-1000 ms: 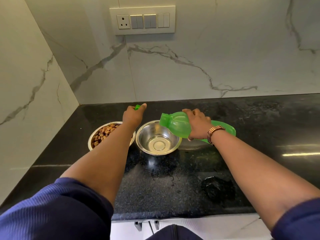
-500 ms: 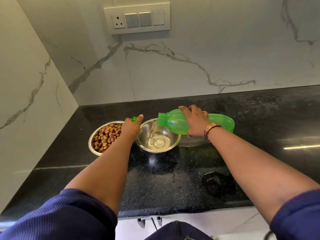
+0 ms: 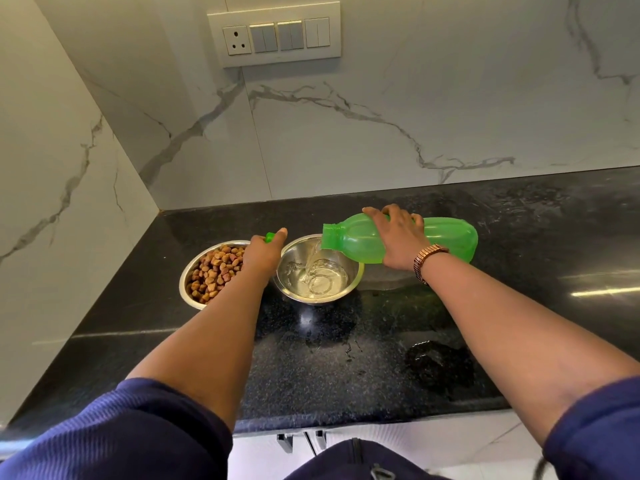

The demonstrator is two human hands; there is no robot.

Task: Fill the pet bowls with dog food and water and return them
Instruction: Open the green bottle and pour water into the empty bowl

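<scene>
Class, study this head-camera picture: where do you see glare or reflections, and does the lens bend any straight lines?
Head view: a bright streak of glare lies on the black counter at right; the water bowl mirrors light under the green bottle; the wide lens bows the counter's front edge and tilts the switch plate; everything looks fairly sharp.

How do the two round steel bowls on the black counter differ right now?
The left steel bowl holds brown kibble; the right steel bowl holds clear water. Only the right bowl is being filled, from the green plastic bottle tipped over it by the right hand. Both are round, shiny, upright and side by side.
</scene>
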